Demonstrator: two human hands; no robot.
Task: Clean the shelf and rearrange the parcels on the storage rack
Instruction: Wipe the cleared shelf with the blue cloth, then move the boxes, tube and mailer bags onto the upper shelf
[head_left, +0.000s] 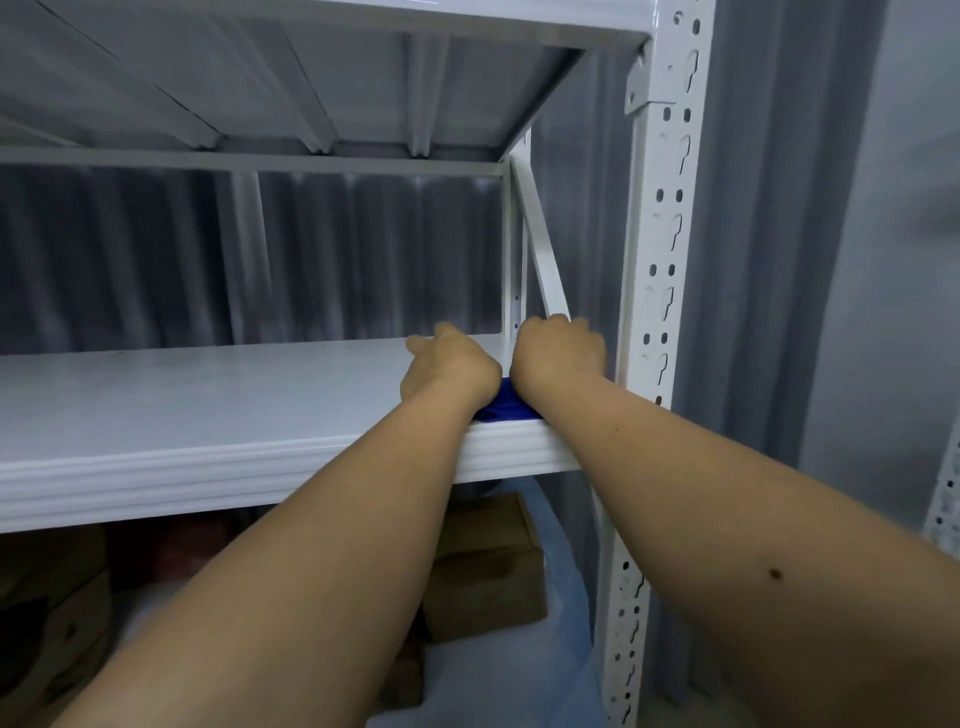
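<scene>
Left hand (451, 366): rested on the shelf (208, 405) near its right end, fingers curled, touching the blue cloth (506, 406); grasp on it impossible to tell.
Right hand (558, 353): clenched beside the left, at the shelf's right edge; whether holding the cloth, impossible to tell.
Cloth: bunched at the shelf's front edge, between both wrists, mostly hidden.
Obstructions: slanted brace (540, 249) and front post (660, 249) just beside the right hand.
Below the shelf: cardboard box (488, 571) and clear plastic bag (545, 649), partly behind the forearms.
</scene>
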